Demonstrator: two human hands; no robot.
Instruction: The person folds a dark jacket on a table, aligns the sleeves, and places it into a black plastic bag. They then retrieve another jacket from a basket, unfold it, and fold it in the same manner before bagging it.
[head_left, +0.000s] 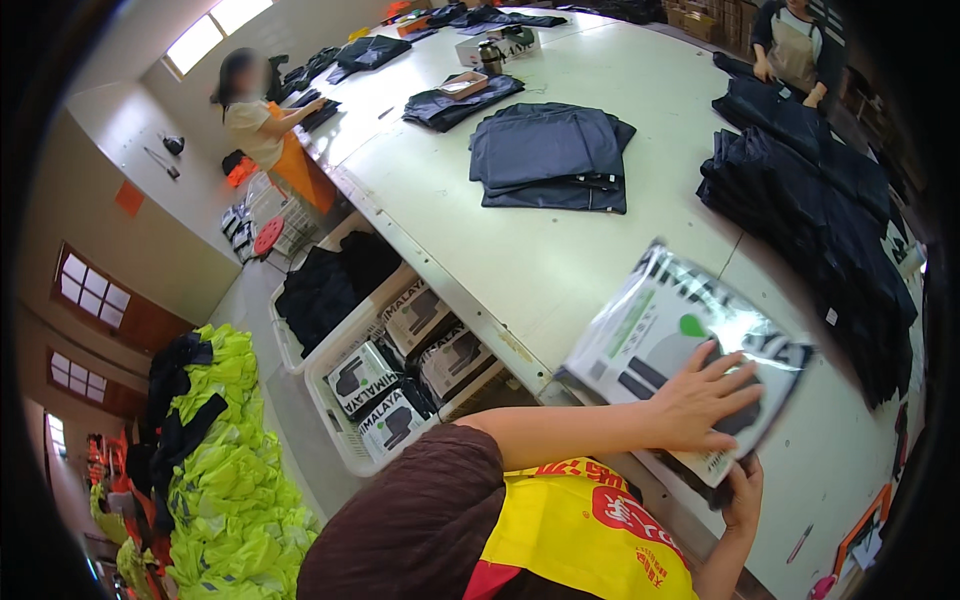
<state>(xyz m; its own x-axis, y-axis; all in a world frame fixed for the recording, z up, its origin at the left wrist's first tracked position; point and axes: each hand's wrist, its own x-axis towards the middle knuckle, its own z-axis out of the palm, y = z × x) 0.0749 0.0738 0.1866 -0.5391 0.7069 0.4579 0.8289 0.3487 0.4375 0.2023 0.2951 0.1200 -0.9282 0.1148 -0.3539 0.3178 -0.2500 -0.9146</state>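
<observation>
A flat clear plastic package with a white and grey printed insert showing dark clothing and a green mark is tilted over the near edge of the table. My left hand lies flat on its printed face, fingers spread. At the package's lower corner, my right hand grips the edge; its fingers are partly hidden under the plastic. Beyond the package, a stack of folded dark garments rests on the white table.
Below the table edge, a white basket holds several similar packages, beside a bin of dark cloth. Yellow-green garments are heaped at left. Dark garments line the right side. Two other people stand at the far table edges.
</observation>
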